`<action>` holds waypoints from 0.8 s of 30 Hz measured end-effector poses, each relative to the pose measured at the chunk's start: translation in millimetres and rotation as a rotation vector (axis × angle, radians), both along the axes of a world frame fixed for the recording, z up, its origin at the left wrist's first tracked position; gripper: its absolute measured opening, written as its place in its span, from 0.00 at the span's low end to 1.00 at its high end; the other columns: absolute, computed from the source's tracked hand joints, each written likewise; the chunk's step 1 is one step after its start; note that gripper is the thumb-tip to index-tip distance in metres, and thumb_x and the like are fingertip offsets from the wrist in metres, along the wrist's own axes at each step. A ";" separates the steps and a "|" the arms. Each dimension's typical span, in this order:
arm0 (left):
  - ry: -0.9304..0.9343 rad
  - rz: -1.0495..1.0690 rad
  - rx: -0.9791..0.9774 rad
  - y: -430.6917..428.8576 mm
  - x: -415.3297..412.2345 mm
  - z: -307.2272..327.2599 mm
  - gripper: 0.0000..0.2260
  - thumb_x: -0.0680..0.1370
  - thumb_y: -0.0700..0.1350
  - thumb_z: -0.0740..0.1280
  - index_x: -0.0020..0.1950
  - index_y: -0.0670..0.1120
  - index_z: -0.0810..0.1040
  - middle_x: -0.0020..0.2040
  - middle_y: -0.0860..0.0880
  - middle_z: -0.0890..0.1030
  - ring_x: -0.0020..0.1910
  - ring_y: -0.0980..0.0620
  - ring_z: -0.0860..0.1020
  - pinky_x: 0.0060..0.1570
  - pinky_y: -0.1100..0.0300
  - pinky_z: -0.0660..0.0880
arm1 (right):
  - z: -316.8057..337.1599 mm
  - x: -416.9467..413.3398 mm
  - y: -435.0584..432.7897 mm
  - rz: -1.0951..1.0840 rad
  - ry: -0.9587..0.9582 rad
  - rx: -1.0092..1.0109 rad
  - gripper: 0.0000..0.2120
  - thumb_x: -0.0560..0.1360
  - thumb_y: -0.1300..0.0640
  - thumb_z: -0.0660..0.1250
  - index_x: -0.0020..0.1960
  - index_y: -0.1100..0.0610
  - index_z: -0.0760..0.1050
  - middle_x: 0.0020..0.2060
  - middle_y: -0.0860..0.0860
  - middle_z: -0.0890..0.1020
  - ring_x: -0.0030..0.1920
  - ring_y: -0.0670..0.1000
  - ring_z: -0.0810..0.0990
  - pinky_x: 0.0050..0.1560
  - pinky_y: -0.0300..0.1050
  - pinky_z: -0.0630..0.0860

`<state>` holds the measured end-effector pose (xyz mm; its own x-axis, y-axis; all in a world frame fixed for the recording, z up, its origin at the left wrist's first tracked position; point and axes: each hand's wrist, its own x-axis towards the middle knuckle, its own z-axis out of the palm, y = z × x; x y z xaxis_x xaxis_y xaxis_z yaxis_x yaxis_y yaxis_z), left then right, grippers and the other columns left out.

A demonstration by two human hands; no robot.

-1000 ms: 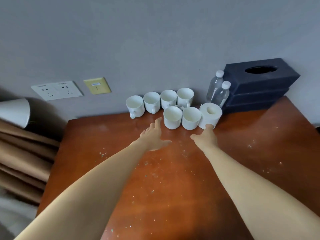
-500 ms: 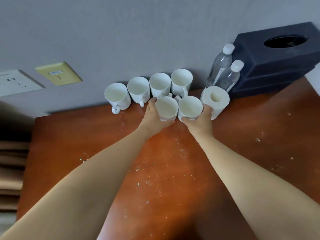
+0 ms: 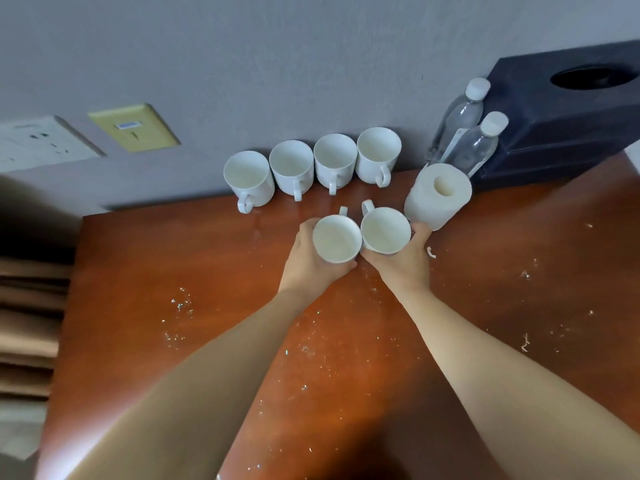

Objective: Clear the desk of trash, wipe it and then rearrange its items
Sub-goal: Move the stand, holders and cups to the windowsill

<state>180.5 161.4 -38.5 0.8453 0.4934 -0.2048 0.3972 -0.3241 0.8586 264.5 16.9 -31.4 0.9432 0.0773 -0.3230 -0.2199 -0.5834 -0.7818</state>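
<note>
My left hand [image 3: 310, 263] grips a white mug [image 3: 336, 239] and my right hand [image 3: 403, 263] grips a second white mug [image 3: 384, 230]; the two mugs touch side by side, handles pointing toward the wall. Both sit near the middle back of the reddish wooden desk [image 3: 173, 254]. Behind them a row of several white mugs [image 3: 313, 166] lines the wall. Small white crumbs and paper scraps [image 3: 180, 303] are scattered over the desk top.
A white paper roll [image 3: 438, 195] stands just right of the held mugs. Two clear water bottles [image 3: 467, 133] and a dark tissue box [image 3: 568, 109] stand at the back right. Wall sockets [image 3: 41, 143] are on the left wall.
My hands reached forward from the bare desk, closed round the two front mugs and drew them back from the mug row toward me.
</note>
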 end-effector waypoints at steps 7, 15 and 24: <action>0.065 0.137 -0.143 -8.7 -76.2 16.1 0.38 0.64 0.56 0.80 0.67 0.58 0.63 0.57 0.61 0.73 0.55 0.56 0.75 0.49 0.61 0.76 | 10.8 -79.3 -12.3 -0.021 0.119 0.130 0.41 0.63 0.51 0.81 0.68 0.47 0.60 0.55 0.46 0.75 0.54 0.52 0.76 0.48 0.46 0.74; 0.028 0.503 -0.207 6.1 -207.3 17.4 0.36 0.66 0.54 0.80 0.67 0.56 0.64 0.55 0.61 0.72 0.56 0.53 0.75 0.51 0.59 0.75 | 28.3 -179.6 14.0 0.113 0.250 0.266 0.37 0.64 0.55 0.80 0.65 0.45 0.62 0.53 0.44 0.75 0.53 0.49 0.75 0.45 0.41 0.74; -0.105 0.867 -0.142 13.7 -386.4 51.9 0.27 0.66 0.49 0.80 0.59 0.56 0.71 0.55 0.61 0.78 0.51 0.66 0.78 0.47 0.67 0.76 | 47.3 -318.6 91.9 0.568 0.272 0.335 0.35 0.63 0.58 0.80 0.62 0.45 0.64 0.50 0.39 0.75 0.50 0.45 0.76 0.51 0.44 0.74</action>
<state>-205.9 175.1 13.4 0.2035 0.9451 -0.2558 0.3708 0.1675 0.9135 -54.1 108.8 15.9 0.6172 0.6692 -0.4138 -0.1656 -0.4036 -0.8998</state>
